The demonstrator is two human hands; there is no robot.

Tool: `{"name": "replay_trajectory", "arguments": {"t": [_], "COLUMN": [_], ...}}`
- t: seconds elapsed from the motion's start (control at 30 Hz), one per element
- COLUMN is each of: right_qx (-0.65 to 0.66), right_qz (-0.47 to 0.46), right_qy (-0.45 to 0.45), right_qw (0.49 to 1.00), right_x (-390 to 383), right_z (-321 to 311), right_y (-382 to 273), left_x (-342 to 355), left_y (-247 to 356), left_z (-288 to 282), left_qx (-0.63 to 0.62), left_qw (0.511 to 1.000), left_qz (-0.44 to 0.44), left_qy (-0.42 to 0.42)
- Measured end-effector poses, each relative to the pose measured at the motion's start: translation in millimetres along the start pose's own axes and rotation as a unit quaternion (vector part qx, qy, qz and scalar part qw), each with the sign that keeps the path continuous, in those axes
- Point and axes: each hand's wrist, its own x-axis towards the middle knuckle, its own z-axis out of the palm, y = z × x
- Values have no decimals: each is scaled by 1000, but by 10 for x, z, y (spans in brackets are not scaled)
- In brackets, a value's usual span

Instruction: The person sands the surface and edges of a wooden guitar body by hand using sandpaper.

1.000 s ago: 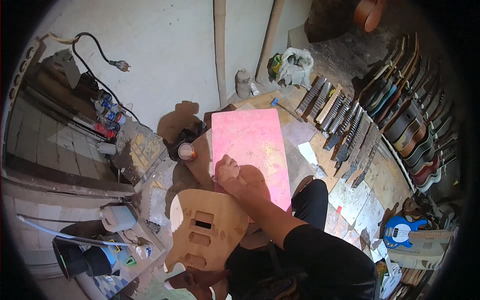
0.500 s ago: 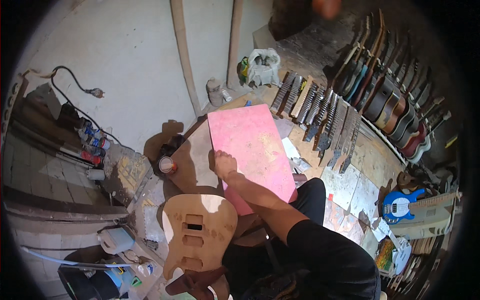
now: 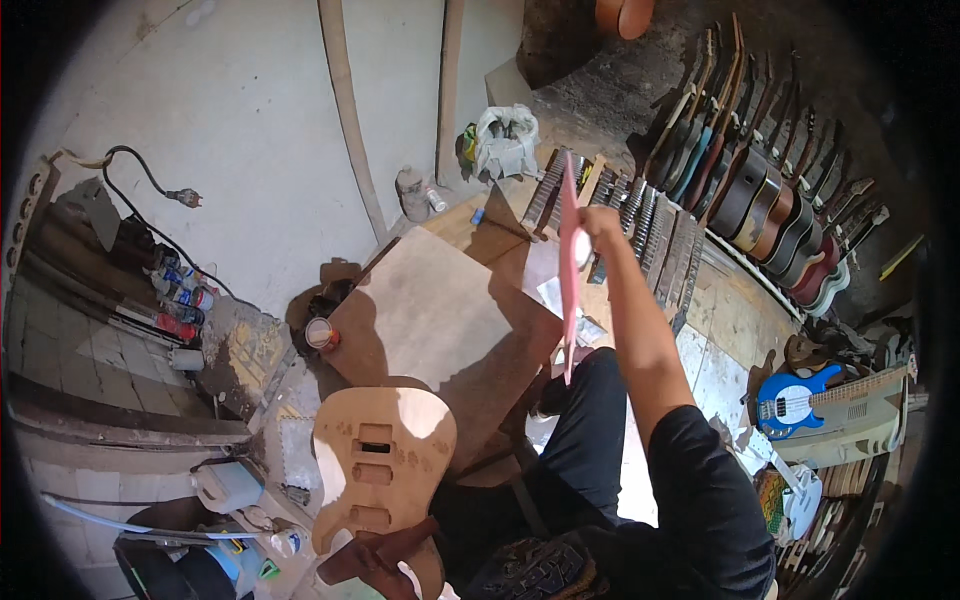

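Observation:
My right hand [image 3: 598, 222] grips the long edge of a thin pink board [image 3: 570, 262], which stands on edge and appears almost as a line. Below and left of it lies a brown wooden work surface [image 3: 430, 300], part sunlit, part shaded. At the lower left is an unfinished wooden guitar body [image 3: 385, 440] with routed cavities. My left hand [image 3: 385, 560], dark in shadow, is closed around the lower end of this body; some of its fingers are hidden.
An open reddish can [image 3: 320, 333] stands by the work surface's left corner. Beyond the pink board lie several guitar necks [image 3: 650, 225]. Several guitars [image 3: 775, 210] line a rack at the right, with a blue bass [image 3: 797, 402] nearer. A white plastic bag [image 3: 507, 140] sits by the wall.
The pink board has been lifted off the work surface, swung right and turned on edge by my right hand, baring the brown surface. My left hand stays on the guitar body.

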Motion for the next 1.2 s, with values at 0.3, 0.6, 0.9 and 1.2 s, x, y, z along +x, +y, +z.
{"name": "replay_trajectory", "arguments": {"t": [0.3, 0.6, 0.9, 1.2], "right_qx": [84, -207, -216, 77], "right_qz": [-84, -290, -305, 78], "right_qy": [-27, -170, -294, -670], "right_qw": [993, 919, 880, 734], "right_x": [-891, -2650, -3897, -3267], "right_z": [132, 1776, 2783, 2091], "right_y": [-843, -1063, -11, 155], "left_x": [0, 45, -147, -6], "left_y": [-119, -170, 73, -119], "left_z": [-283, -348, -115, -312], "left_qx": [-18, -23, 16, 17], "left_qw": [999, 1000, 998, 1000], "left_qz": [41, 1, 29, -1], "left_qy": [-21, 2, 59, 20]}}
